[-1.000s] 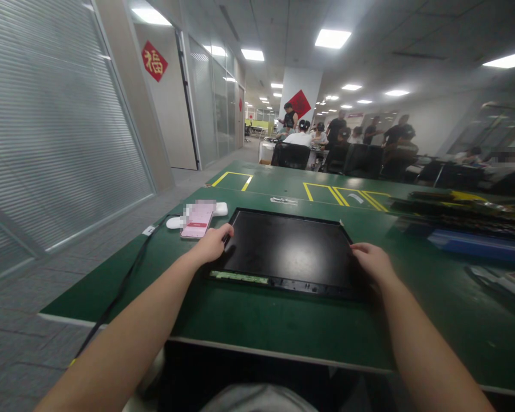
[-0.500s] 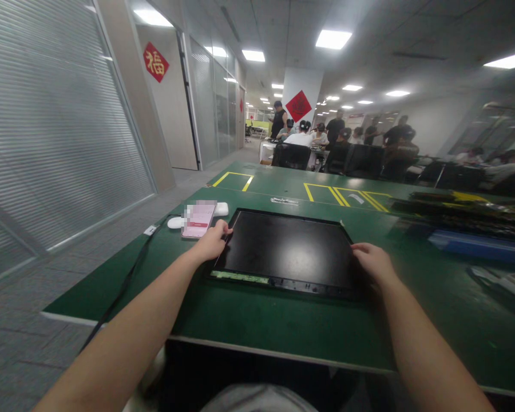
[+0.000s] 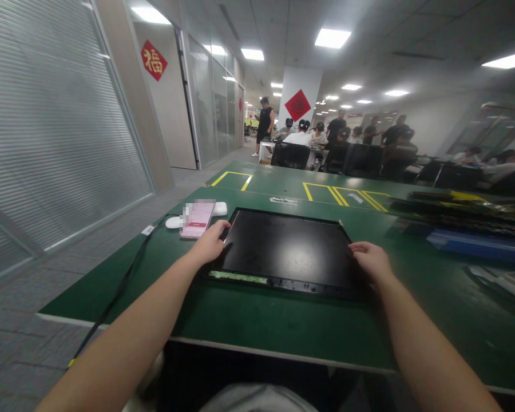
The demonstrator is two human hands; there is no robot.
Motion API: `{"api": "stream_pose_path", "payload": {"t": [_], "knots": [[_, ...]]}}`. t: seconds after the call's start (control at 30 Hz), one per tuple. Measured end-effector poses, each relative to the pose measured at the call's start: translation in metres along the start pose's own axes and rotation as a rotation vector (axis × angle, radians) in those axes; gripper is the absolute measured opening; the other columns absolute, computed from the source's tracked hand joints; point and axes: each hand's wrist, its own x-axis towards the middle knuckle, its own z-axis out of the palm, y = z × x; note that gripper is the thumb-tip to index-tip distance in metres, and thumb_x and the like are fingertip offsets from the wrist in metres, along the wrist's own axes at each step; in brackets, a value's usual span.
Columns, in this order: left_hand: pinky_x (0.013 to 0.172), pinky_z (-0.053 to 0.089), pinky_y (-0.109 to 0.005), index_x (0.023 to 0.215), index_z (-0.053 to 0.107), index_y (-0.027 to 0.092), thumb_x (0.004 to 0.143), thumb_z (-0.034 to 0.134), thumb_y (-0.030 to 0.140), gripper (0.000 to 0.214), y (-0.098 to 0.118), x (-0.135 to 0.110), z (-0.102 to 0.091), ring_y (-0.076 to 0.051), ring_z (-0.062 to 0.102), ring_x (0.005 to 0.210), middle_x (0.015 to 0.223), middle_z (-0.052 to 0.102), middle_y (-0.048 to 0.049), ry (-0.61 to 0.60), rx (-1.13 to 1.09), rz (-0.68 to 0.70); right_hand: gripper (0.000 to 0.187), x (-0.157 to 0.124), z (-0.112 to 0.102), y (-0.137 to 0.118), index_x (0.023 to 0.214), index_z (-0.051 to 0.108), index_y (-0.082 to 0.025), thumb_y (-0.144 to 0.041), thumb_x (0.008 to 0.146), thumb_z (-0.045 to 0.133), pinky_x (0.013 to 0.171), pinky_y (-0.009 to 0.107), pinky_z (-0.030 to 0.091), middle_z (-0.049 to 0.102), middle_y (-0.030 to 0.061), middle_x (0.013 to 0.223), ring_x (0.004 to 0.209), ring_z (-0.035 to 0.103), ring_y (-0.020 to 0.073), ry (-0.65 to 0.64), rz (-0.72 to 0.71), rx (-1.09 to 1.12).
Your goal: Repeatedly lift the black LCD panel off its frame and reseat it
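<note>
Gripping same as a moment ago: left hand (image 3: 210,243) curled tight over left edge of black panel (image 3: 287,249), right hand (image 3: 369,260) curled on its right edge, panel flat, unshifted, unraised on green table (image 3: 261,320), pink phone (image 3: 196,219) just beside left hand.

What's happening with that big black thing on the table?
A person is at a green-topped workbench with a flat black rectangular panel lying on it. Their left hand is on the panel's left edge and their right hand is on its right edge. A pink phone lies just left of it.
</note>
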Motion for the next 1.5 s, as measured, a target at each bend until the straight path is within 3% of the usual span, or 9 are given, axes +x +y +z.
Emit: {"api": "stream_pose_path", "payload": {"t": [0.3, 0.57, 0.77, 1.03, 1.27, 1.5], "knots": [[0.091, 0.049, -0.037, 0.119, 0.055, 0.019, 0.07, 0.044, -0.004, 0.056, 0.001, 0.0, -0.003, -0.026, 0.065, 0.108, 0.113, 0.066, -0.0095, -0.011, 0.01, 0.016, 0.034, 0.011, 0.01, 0.017, 0.083, 0.075, -0.021, -0.007, 0.059, 0.057, 0.075, 0.026, 0.049, 0.075, 0.0036, 0.084, 0.081, 0.068, 0.0189, 0.012, -0.01, 0.122], [0.093, 0.049, -0.038, 0.12, 0.056, 0.02, 0.069, 0.044, -0.005, 0.058, -0.001, 0.0, -0.003, -0.025, 0.066, 0.103, 0.107, 0.069, -0.0075, -0.013, 0.025, 0.03, 0.037, 0.007, 0.01, 0.011, 0.083, 0.075, -0.022, -0.006, 0.057, 0.053, 0.069, 0.026, 0.047, 0.075, 0.0031, 0.085, 0.081, 0.068, 0.0187, -0.014, 0.014, 0.123], [0.099, 0.047, -0.04, 0.119, 0.059, 0.018, 0.07, 0.044, -0.003, 0.055, -0.003, 0.002, -0.002, -0.026, 0.063, 0.112, 0.12, 0.066, -0.0111, 0.006, 0.075, 0.034, 0.033, 0.004, 0.009, 0.011, 0.083, 0.075, -0.022, -0.01, 0.06, 0.055, 0.073, 0.027, 0.047, 0.075, 0.0037, 0.088, 0.082, 0.068, 0.0187, -0.006, -0.005, 0.11], [0.104, 0.044, -0.041, 0.112, 0.066, 0.016, 0.073, 0.044, 0.0, 0.048, -0.008, 0.003, 0.003, -0.028, 0.061, 0.118, 0.12, 0.07, -0.0138, 0.034, 0.14, 0.053, 0.019, -0.006, -0.003, -0.006, 0.08, 0.076, -0.022, -0.021, 0.071, 0.059, 0.071, 0.028, 0.045, 0.075, 0.0038, 0.083, 0.081, 0.067, 0.0199, -0.004, -0.054, -0.029], [0.1, 0.045, -0.04, 0.116, 0.068, 0.018, 0.079, 0.047, 0.007, 0.044, -0.006, 0.0, -0.001, -0.029, 0.064, 0.114, 0.12, 0.071, -0.0142, 0.012, 0.07, -0.003, 0.026, -0.002, -0.01, -0.001, 0.093, 0.075, -0.022, -0.024, 0.073, 0.059, 0.068, 0.029, 0.046, 0.074, 0.0071, 0.095, 0.085, 0.067, 0.0227, 0.069, 0.017, -0.09], [0.094, 0.049, -0.039, 0.116, 0.068, 0.023, 0.08, 0.048, 0.008, 0.044, -0.004, -0.001, -0.002, -0.028, 0.067, 0.109, 0.116, 0.073, -0.0096, 0.025, 0.008, -0.116, 0.04, 0.001, -0.003, 0.002, 0.113, 0.069, -0.017, -0.025, 0.075, 0.058, 0.067, 0.028, 0.047, 0.072, 0.009, 0.098, 0.084, 0.067, 0.0213, -0.04, 0.066, -0.159]]}}
